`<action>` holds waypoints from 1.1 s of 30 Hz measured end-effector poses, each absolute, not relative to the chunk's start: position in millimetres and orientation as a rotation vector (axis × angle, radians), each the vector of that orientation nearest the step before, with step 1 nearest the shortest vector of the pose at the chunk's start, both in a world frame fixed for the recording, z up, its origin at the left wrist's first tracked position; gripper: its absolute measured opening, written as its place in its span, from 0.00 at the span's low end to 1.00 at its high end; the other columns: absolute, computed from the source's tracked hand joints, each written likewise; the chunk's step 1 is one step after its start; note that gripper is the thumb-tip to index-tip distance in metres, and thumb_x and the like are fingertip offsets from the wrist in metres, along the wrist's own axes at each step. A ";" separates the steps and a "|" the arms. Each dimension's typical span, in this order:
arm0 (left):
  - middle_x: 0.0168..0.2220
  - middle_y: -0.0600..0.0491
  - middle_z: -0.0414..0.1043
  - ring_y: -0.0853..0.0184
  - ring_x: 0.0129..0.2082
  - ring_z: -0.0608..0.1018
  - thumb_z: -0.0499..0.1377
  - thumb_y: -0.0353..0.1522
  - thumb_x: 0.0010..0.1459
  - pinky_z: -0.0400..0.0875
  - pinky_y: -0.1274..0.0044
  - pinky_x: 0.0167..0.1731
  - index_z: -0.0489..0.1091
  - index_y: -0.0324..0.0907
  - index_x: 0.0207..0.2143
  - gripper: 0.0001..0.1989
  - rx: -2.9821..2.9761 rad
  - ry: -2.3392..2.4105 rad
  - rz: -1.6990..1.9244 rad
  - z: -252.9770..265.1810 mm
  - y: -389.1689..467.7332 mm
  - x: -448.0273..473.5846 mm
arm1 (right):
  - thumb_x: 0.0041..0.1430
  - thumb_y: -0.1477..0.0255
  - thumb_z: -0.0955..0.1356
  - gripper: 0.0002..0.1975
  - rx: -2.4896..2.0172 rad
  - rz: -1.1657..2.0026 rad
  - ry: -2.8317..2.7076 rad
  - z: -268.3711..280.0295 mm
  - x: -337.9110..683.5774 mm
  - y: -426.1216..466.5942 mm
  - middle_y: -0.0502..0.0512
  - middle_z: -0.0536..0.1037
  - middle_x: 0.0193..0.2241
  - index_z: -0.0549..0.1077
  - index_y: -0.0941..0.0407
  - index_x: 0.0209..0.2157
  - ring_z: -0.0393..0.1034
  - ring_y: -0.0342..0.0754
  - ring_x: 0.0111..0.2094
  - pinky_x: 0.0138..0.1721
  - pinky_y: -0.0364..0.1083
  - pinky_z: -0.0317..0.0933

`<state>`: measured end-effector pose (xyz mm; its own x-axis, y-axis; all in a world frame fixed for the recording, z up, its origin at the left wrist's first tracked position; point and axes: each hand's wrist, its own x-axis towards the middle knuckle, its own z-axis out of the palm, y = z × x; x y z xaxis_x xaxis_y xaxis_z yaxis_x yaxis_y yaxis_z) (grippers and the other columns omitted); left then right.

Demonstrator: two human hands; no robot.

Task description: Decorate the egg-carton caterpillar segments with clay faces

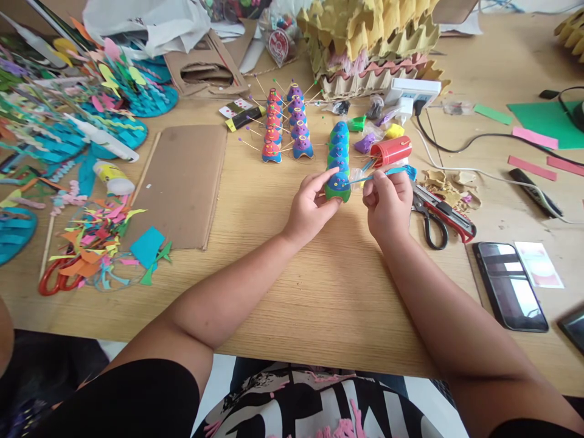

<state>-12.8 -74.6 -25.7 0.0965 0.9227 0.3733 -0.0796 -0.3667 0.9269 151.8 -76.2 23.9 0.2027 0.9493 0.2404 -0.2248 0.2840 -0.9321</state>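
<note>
A blue and green egg-carton caterpillar (339, 146) with small yellow and dark dots stands on the table in front of me. My left hand (314, 201) grips its front end from the left, thumb low and fingers on top. In my right hand (387, 198) is a thin blue modelling tool (360, 180), pinched between thumb and fingers. Its tip touches or nearly touches the caterpillar's front face. Left of it stand a red caterpillar (272, 131) and a purple caterpillar (298, 125), both with pins and thin sticks poking out.
A red cup (391, 150) lies tipped beside bags of coloured clay (365, 143). Scissors (433, 228) and a red box cutter (449, 216) lie right of my hand; a phone (511, 286) is nearer. Leftward are a cardboard sheet (177, 188) and paper scraps (98, 228). Egg trays (365, 48) are stacked behind.
</note>
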 end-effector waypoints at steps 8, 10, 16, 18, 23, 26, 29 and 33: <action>0.63 0.47 0.71 0.63 0.58 0.81 0.71 0.38 0.63 0.81 0.74 0.58 0.74 0.50 0.66 0.29 1.476 0.875 1.435 -26.7 -74.2 -12.4 | 0.61 0.48 0.76 0.25 -0.924 1.000 -1.014 23.3 151.1 -75.6 0.41 0.66 0.20 0.63 0.50 0.32 0.53 0.38 0.20 0.22 0.42 0.45; 0.63 0.47 0.71 0.62 0.57 0.81 0.71 0.39 0.64 0.81 0.74 0.58 0.74 0.50 0.66 0.29 1.485 0.888 1.427 -27.0 -74.0 -12.4 | 0.61 0.47 0.75 0.26 -0.943 0.993 -1.035 22.6 151.6 -75.2 0.41 0.66 0.20 0.63 0.50 0.32 0.53 0.39 0.20 0.21 0.43 0.46; 0.63 0.47 0.72 0.62 0.58 0.81 0.72 0.40 0.63 0.81 0.74 0.58 0.75 0.51 0.66 0.30 1.461 0.902 1.423 -25.0 -74.7 -12.5 | 0.61 0.47 0.76 0.26 -0.941 0.990 -1.042 23.0 152.5 -75.4 0.41 0.66 0.21 0.62 0.50 0.31 0.55 0.38 0.20 0.21 0.42 0.47; 0.63 0.47 0.73 0.61 0.59 0.80 0.73 0.40 0.62 0.81 0.74 0.59 0.75 0.51 0.65 0.30 1.454 0.901 1.428 -24.7 -74.6 -12.3 | 0.61 0.47 0.76 0.26 -0.934 0.999 -1.025 23.9 151.9 -76.1 0.41 0.67 0.21 0.63 0.50 0.32 0.55 0.38 0.19 0.21 0.42 0.47; 0.64 0.47 0.71 0.61 0.60 0.80 0.71 0.40 0.63 0.80 0.73 0.60 0.75 0.49 0.66 0.29 1.474 0.888 1.435 -25.5 -74.2 -11.8 | 0.61 0.49 0.77 0.25 -0.906 1.004 -1.013 24.2 150.7 -76.8 0.41 0.67 0.20 0.64 0.50 0.32 0.54 0.38 0.19 0.21 0.41 0.46; 0.65 0.46 0.71 0.61 0.60 0.80 0.71 0.39 0.64 0.80 0.73 0.59 0.74 0.49 0.66 0.29 1.477 0.883 1.436 -25.5 -74.7 -12.0 | 0.62 0.48 0.76 0.25 -0.924 0.999 -1.026 23.6 150.6 -76.5 0.41 0.67 0.20 0.63 0.50 0.32 0.54 0.38 0.20 0.21 0.42 0.46; 0.65 0.46 0.71 0.61 0.60 0.80 0.70 0.39 0.64 0.80 0.73 0.60 0.74 0.49 0.66 0.29 1.491 0.895 1.421 -25.2 -75.0 -12.5 | 0.61 0.48 0.76 0.25 -0.949 0.996 -1.021 23.6 150.2 -76.3 0.41 0.66 0.21 0.63 0.50 0.32 0.53 0.38 0.20 0.21 0.42 0.46; 0.65 0.46 0.70 0.62 0.60 0.80 0.70 0.40 0.65 0.79 0.74 0.60 0.73 0.49 0.67 0.29 1.505 0.891 1.427 -25.7 -74.7 -12.4 | 0.60 0.48 0.76 0.26 -0.936 1.012 -0.984 24.1 150.3 -75.7 0.41 0.67 0.20 0.62 0.50 0.31 0.53 0.38 0.20 0.22 0.42 0.45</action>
<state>-12.4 -74.7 -25.7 0.0925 0.9188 0.3837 -0.0592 -0.3796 0.9232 150.3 -75.7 24.1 0.2201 0.9536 0.2055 -0.2328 0.2559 -0.9383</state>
